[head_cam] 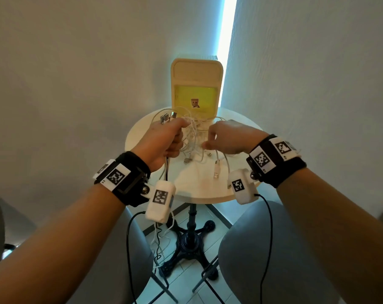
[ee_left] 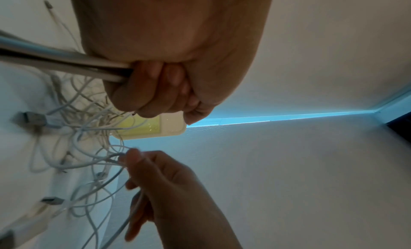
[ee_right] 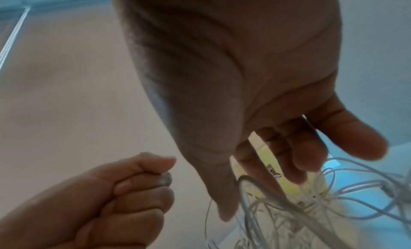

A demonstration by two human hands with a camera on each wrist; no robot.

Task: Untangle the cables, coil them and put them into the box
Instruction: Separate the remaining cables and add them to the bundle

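while my left hand (head_cam: 164, 141) grips a bunch of cables (head_cam: 192, 139), the tangle sits over the round table (head_cam: 208, 185).
left fingers curled tight round several strands, plugs sticking out past the knuckles. right hand (head_cam: 228, 139) looser, fingers half bent, thumb and fingertips picking at white strands. box (head_cam: 196, 82) stands upright just behind the tangle.

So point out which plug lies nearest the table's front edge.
The big white plug, lying alone left of the right hand's wrist; the other plugs sit further back, or stick out of the left hand.
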